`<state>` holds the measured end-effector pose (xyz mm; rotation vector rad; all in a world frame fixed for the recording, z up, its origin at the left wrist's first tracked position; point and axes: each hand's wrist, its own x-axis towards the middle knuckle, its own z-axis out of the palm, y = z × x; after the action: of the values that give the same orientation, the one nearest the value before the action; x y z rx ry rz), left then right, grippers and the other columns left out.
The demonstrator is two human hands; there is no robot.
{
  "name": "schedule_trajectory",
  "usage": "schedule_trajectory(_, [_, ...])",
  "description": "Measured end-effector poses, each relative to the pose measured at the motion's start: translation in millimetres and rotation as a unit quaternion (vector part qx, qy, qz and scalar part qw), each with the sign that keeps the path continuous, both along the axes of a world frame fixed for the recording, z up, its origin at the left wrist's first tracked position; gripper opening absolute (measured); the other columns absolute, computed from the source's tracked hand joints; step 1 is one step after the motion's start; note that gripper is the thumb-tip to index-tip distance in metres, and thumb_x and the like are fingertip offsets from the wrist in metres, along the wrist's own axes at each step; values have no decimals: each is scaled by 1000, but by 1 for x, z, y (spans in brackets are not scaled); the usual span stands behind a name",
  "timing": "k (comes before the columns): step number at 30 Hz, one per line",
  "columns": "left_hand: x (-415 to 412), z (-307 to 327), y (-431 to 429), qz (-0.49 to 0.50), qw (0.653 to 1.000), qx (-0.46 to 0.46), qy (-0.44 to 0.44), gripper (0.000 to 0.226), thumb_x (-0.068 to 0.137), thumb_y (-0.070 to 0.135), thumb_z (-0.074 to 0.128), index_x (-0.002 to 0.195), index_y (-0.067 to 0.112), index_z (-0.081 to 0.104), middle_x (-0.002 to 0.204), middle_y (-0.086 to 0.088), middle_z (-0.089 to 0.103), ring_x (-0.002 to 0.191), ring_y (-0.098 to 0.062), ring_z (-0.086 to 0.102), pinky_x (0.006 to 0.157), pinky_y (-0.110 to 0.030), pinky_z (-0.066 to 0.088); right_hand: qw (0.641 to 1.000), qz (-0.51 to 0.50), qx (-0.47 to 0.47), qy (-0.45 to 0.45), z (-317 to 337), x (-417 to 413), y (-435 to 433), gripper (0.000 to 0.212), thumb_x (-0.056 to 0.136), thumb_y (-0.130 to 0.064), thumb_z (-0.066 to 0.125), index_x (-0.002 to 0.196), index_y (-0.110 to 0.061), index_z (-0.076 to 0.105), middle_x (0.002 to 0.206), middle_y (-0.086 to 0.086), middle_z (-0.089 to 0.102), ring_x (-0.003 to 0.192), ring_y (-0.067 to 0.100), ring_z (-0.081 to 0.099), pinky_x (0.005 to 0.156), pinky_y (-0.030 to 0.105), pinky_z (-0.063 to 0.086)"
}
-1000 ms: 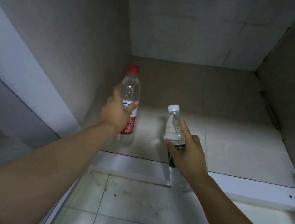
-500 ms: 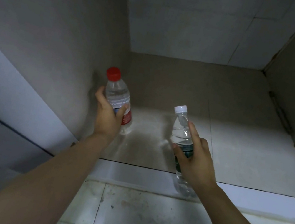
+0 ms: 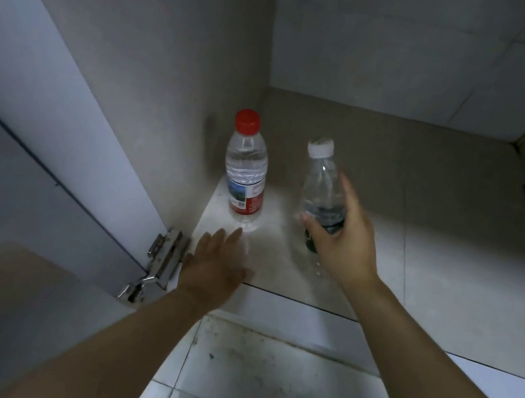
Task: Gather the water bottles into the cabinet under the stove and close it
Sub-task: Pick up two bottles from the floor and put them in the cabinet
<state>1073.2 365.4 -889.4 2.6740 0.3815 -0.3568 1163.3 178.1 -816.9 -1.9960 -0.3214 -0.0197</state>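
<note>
We look into the open cabinet (image 3: 397,172), its tiled floor bare and roomy to the right and toward the back wall, with the side wall closing it on the left. The cabinet door (image 3: 25,110) stands swung out at the left, its metal hinge (image 3: 162,260) at the front corner of the opening. The stained kitchen floor (image 3: 260,372) runs up to the cabinet's front edge.

Our right hand (image 3: 344,243) is clamped around the white-capped bottle (image 3: 320,187), held tilted over the cabinet floor, well inside the front edge; we cannot tell whether its base touches down, since the hand covers the lower part. Its dark label is mostly hidden and unreadable.

Our left hand (image 3: 215,264) is flat and spread, fingers apart, holding nothing, near the front edge just beside the hinge.

The red-capped bottle (image 3: 246,168) stands upright by itself close to the left wall, just beyond our left fingertips. Its label is red and white with a small picture; the writing is too blurred to read
</note>
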Motion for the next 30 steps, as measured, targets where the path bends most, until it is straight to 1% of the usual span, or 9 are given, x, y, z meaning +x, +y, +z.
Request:
schedule_trajectory(4, [-7, -5, 3, -29, 998, 46, 18, 68, 90, 60, 30, 148, 31, 8, 159, -3, 0, 146, -27, -2, 116, -50, 12, 997, 30, 67, -2, 1, 10, 28, 81, 76, -16, 73, 140, -35, 27, 141, -5, 46, 126, 10, 46, 101, 25, 42])
schedule_trajectory(9, [-10, -12, 6, -34, 996, 84, 7, 95, 61, 72, -6, 147, 34, 7, 159, -1, 0, 146, -26, -1, 116, -46, 11, 993, 29, 110, -11, -12, 16, 50, 77, 77, -15, 72, 140, -30, 29, 141, 0, 44, 129, 11, 44, 104, 30, 42])
schedule_trajectory(12, [-9, -12, 6, -36, 995, 91, 9, 96, 61, 72, -6, 147, 33, 7, 159, -1, 1, 146, -26, 0, 116, -45, 11, 993, 30, 112, -28, -18, 16, 53, 78, 78, -15, 72, 137, -39, 27, 141, 1, 43, 130, 12, 43, 105, 37, 43])
schedule_trajectory(17, [-10, -6, 5, -41, 995, 88, 17, 92, 66, 74, 1, 147, 33, 10, 159, -1, 2, 145, -25, 2, 115, -44, 14, 995, -12, 95, -31, -23, 3, 41, 86, 77, -17, 73, 129, -55, 16, 143, 2, 40, 128, 9, 42, 105, 26, 40])
schedule_trajectory(19, [-11, -4, 5, -43, 995, 85, 24, 79, 80, 73, 18, 147, 32, 11, 159, -1, 3, 145, -25, 3, 115, -44, 16, 998, -6, 47, -51, -24, -1, 36, 84, 80, -19, 71, 137, -45, 15, 146, 4, 34, 131, 7, 35, 105, 17, 33])
schedule_trajectory(21, [-13, -1, 6, -44, 995, 79, 32, 83, 78, 74, 17, 147, 30, 13, 159, -4, 7, 145, -27, 5, 115, -43, 18, 998, -8, -5, -59, -22, -7, 30, 81, 82, -22, 68, 143, -34, 15, 148, 5, 30, 130, 6, 31, 100, 9, 26])
schedule_trajectory(23, [-18, 9, 6, -47, 995, 73, 41, 87, 76, 78, 14, 147, 28, 13, 158, -5, 10, 144, -29, 7, 115, -43, 18, 996, -12, -57, -62, -20, -17, 20, 77, 85, -28, 65, 145, -29, 17, 147, 6, 30, 131, 12, 33, 99, 15, 29])
schedule_trajectory(26, [-26, 34, 2, -44, 995, 86, 36, 70, 87, 64, 28, 147, 31, 12, 158, -2, 11, 145, -28, 8, 115, -47, 22, 984, -15, -176, -31, -12, -36, 0, 69, 89, -44, 53, 145, -23, 19, 150, 8, 27, 138, 20, 27, 109, 33, 33])
schedule_trajectory(30, [-38, 82, -14, -34, 995, 92, 9, 71, 85, 66, 28, 146, 33, 15, 157, -3, 16, 144, -30, 12, 115, -49, 22, 946, 2, -318, 63, 27, -58, -23, 70, 90, -58, 35, 146, -24, 12, 156, 9, 14, 143, 27, 13, 114, 50, 23])
